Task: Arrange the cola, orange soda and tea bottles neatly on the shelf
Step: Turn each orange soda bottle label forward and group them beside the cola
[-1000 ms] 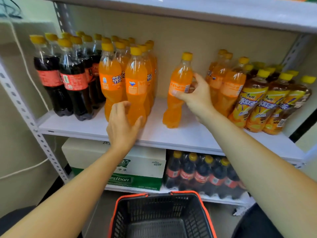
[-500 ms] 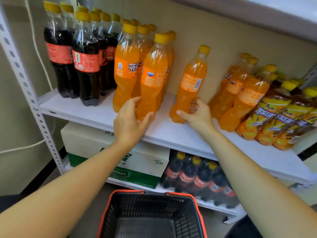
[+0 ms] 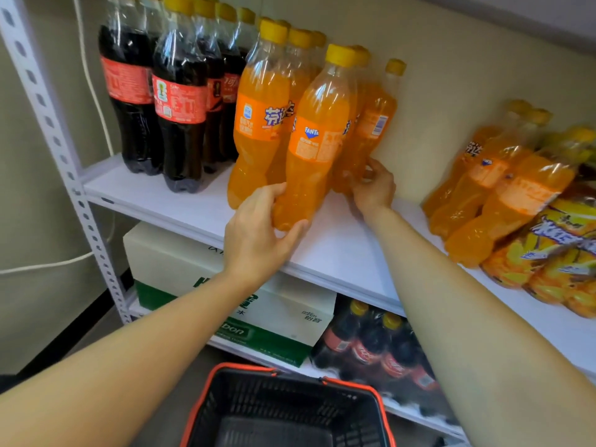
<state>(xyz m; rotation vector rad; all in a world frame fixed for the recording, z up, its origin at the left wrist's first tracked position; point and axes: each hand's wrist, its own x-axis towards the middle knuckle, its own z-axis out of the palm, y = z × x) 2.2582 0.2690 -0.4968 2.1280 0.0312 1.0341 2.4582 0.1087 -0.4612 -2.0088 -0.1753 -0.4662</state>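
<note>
Above the basket (image 3: 258, 401), my left hand (image 3: 258, 233) curled round the base of the front orange soda bottle (image 3: 311, 150) near the shelf (image 3: 348, 253) edge. Farther back, my right hand (image 3: 372, 188) gripped the rear orange soda bottle (image 3: 375, 124) low down, beside its row.

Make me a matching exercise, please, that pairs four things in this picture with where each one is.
Things:
1. cola bottles
2. tea bottles
3. basket
4. front orange soda bottle

Places:
A. gripped by the left hand
B. left end of the white shelf
C. below the shelves, in the foreground
D. right end of the white shelf

Pairs: 1-B, 2-D, 3-C, 4-A
</note>
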